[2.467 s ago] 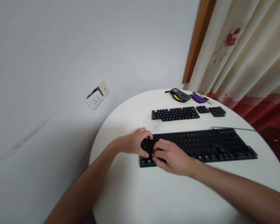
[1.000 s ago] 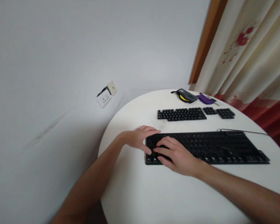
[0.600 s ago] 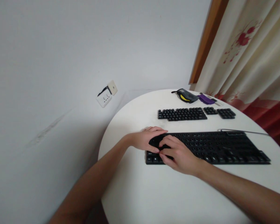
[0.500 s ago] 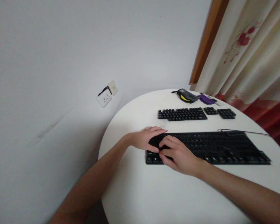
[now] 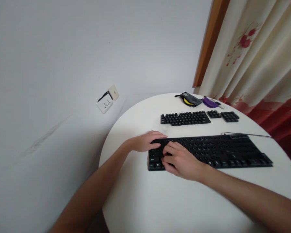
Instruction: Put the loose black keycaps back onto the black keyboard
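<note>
A black keyboard (image 5: 208,152) lies on a white round table (image 5: 135,194), much of its top bare of keycaps, with some keys left along the front row. My left hand (image 5: 146,141) rests on its back left corner, fingers stretched out and thumb apart over the surface. Over the left part of the keyboard, just right of that, is my right hand (image 5: 181,160), fingers bent and drawn together against the keys. Whatever is between its fingertips is hidden. Behind the keyboard sit loose black keycaps (image 5: 190,118) in rows, grouped into three blocks.
A dark pouch with a yellow patch (image 5: 189,99) and a purple cloth (image 5: 210,103) lie at the table's back. The keyboard's cable (image 5: 247,134) runs right. A wall with a socket (image 5: 104,103) borders the left; a curtain (image 5: 252,58) hangs at right.
My left thumb has moved back from the right fingertips, so the hands are now further apart. The right hand stays bent over the same keys. The whole view has shifted slightly.
</note>
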Action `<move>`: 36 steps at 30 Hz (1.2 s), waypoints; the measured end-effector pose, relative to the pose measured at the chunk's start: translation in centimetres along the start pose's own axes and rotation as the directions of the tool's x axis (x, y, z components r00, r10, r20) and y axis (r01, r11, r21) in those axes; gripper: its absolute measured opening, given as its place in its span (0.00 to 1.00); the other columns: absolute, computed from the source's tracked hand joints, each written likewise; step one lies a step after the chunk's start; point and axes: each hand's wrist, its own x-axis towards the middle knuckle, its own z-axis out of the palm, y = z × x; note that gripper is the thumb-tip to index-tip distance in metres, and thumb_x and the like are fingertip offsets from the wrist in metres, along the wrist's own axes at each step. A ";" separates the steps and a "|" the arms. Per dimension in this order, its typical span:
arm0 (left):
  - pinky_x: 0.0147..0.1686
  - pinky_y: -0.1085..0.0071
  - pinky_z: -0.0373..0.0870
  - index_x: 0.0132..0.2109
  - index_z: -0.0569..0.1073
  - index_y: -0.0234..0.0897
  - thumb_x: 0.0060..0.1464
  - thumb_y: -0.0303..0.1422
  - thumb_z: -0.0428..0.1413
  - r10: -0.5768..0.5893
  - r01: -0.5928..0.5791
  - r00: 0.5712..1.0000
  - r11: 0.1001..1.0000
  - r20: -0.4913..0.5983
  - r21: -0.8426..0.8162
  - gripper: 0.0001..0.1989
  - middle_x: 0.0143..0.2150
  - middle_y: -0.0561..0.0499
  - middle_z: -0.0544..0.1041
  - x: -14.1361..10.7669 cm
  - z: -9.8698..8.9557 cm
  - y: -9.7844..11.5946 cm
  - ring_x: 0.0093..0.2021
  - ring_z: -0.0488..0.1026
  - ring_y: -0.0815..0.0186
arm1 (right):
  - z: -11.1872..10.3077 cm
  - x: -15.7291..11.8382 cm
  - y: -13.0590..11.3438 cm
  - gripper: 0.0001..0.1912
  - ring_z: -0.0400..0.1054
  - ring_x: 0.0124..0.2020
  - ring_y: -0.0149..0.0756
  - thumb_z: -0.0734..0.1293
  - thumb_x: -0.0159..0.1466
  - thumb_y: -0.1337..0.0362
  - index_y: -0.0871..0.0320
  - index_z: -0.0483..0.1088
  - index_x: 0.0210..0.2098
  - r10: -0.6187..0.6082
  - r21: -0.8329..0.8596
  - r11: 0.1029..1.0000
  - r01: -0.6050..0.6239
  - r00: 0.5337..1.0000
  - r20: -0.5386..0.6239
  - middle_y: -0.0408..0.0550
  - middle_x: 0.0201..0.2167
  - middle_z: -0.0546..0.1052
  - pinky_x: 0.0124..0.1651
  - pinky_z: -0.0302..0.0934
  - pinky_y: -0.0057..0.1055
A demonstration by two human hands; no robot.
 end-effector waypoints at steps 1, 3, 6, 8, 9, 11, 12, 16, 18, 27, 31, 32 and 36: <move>0.64 0.57 0.57 0.64 0.65 0.38 0.65 0.41 0.50 0.005 -0.005 1.000 1.000 -0.009 -0.002 0.24 0.62 0.40 0.69 0.1 0.0 0.0 0.62 0.64 0.55 | 0.0 -0.1 0.1 0.12 0.63 0.42 0.38 0.63 0.68 0.65 0.58 0.76 0.31 0.004 0.017 1.000 -0.004 1.000 -0.005 0.48 0.36 0.74 0.46 0.57 0.37; 0.63 0.57 0.58 0.63 0.66 0.38 0.64 0.42 0.51 0.010 -0.010 1.000 1.000 -0.016 -0.005 0.24 0.61 0.40 0.70 0.1 -0.1 0.0 0.61 0.65 0.55 | 0.1 -0.2 0.4 0.10 0.63 0.41 0.38 0.63 0.68 0.65 0.57 0.76 0.34 0.024 0.050 0.999 -0.022 0.999 -0.028 0.48 0.35 0.74 0.46 0.57 0.37; 0.63 0.57 0.59 0.62 0.67 0.37 0.63 0.42 0.54 0.004 -0.004 1.000 1.000 -0.007 -0.006 0.24 0.60 0.40 0.70 0.0 -0.3 0.1 0.61 0.66 0.55 | 0.1 -0.3 0.6 0.09 0.63 0.42 0.39 0.63 0.67 0.66 0.57 0.77 0.39 0.067 0.077 0.995 -0.060 0.993 -0.095 0.48 0.36 0.75 0.46 0.57 0.38; 0.63 0.57 0.58 0.63 0.66 0.37 0.62 0.41 0.54 -0.015 0.015 1.000 1.000 0.008 -0.010 0.25 0.60 0.40 0.70 -0.2 -0.6 0.2 0.61 0.65 0.54 | 0.0 -0.2 0.5 0.09 0.63 0.41 0.39 0.63 0.66 0.67 0.57 0.77 0.39 0.058 0.087 0.995 -0.049 0.993 -0.104 0.49 0.36 0.75 0.46 0.57 0.38; 0.63 0.57 0.58 0.64 0.65 0.38 0.62 0.41 0.55 -0.030 0.031 0.999 0.999 0.019 -0.013 0.26 0.62 0.40 0.68 -0.3 -0.7 0.4 0.62 0.65 0.54 | 0.0 -0.2 0.4 0.09 0.63 0.41 0.39 0.63 0.66 0.67 0.57 0.77 0.37 0.041 0.090 0.995 -0.032 0.995 -0.092 0.49 0.36 0.75 0.46 0.58 0.38; 0.64 0.56 0.56 0.68 0.58 0.41 0.59 0.42 0.58 -0.057 0.058 0.998 0.998 0.041 -0.029 0.34 0.66 0.40 0.63 -0.6 -0.9 0.8 0.65 0.61 0.53 | -0.1 -0.1 0.2 0.10 0.63 0.40 0.38 0.64 0.67 0.66 0.57 0.77 0.33 0.016 0.091 0.996 -0.011 0.998 -0.060 0.49 0.35 0.74 0.45 0.58 0.38; 0.65 0.56 0.55 0.70 0.54 0.43 0.56 0.43 0.60 -0.060 0.062 0.997 0.997 0.052 -0.039 0.39 0.68 0.41 0.60 -0.8 -1.0 1.1 0.66 0.59 0.52 | -0.2 0.0 0.2 0.10 0.63 0.40 0.38 0.64 0.67 0.65 0.57 0.76 0.32 0.016 0.090 0.996 -0.012 0.999 -0.050 0.49 0.34 0.74 0.45 0.58 0.38; 0.66 0.55 0.53 0.72 0.47 0.48 0.46 0.45 0.67 -0.028 0.032 0.996 0.998 0.083 -0.048 0.52 0.70 0.43 0.55 -1.1 -0.9 1.7 0.68 0.54 0.49 | 0.0 0.1 0.4 0.10 0.64 0.39 0.38 0.64 0.66 0.66 0.57 0.75 0.30 0.073 0.122 0.990 -0.064 0.995 -0.075 0.47 0.32 0.74 0.45 0.58 0.37; 0.66 0.54 0.52 0.72 0.47 0.49 0.44 0.46 0.67 -0.037 0.041 0.995 0.999 0.094 -0.031 0.54 0.70 0.43 0.54 -1.2 -0.7 1.8 0.68 0.53 0.48 | 0.2 0.1 0.6 0.11 0.64 0.38 0.37 0.63 0.67 0.67 0.58 0.74 0.30 0.143 0.156 0.980 -0.123 0.982 -0.123 0.47 0.31 0.73 0.45 0.59 0.37; 0.66 0.53 0.51 0.72 0.43 0.50 0.50 0.47 0.64 -0.094 0.099 0.988 0.995 0.125 -0.030 0.52 0.71 0.44 0.54 -1.0 -0.8 1.4 0.68 0.53 0.48 | 0.5 0.0 1.0 0.11 0.65 0.37 0.38 0.62 0.67 0.69 0.58 0.72 0.29 0.277 0.204 0.949 -0.241 0.946 -0.169 0.47 0.30 0.73 0.44 0.61 0.37; 0.65 0.54 0.52 0.72 0.45 0.48 0.49 0.47 0.64 -0.105 0.107 0.989 0.994 0.105 -0.013 0.51 0.70 0.43 0.56 -1.0 -0.8 1.1 0.67 0.55 0.49 | 0.6 0.1 1.1 0.10 0.65 0.37 0.38 0.62 0.67 0.69 0.58 0.72 0.30 0.272 0.201 0.950 -0.237 0.947 -0.169 0.47 0.31 0.73 0.45 0.61 0.37; 0.65 0.54 0.52 0.72 0.46 0.48 0.49 0.47 0.64 -0.105 0.106 0.990 0.994 0.097 -0.007 0.50 0.69 0.43 0.57 -1.0 -0.7 1.2 0.66 0.56 0.49 | 0.6 0.1 1.1 0.10 0.65 0.38 0.38 0.62 0.67 0.69 0.58 0.73 0.30 0.270 0.201 0.951 -0.235 0.949 -0.166 0.47 0.31 0.73 0.45 0.61 0.37; 0.64 0.54 0.54 0.71 0.49 0.48 0.50 0.45 0.65 -0.083 0.084 0.994 0.996 0.071 -0.012 0.48 0.67 0.43 0.61 -0.9 -0.6 1.2 0.65 0.59 0.50 | 0.6 0.1 1.1 0.09 0.65 0.39 0.38 0.63 0.66 0.70 0.58 0.73 0.32 0.266 0.191 0.953 -0.235 0.951 -0.158 0.47 0.32 0.74 0.45 0.61 0.37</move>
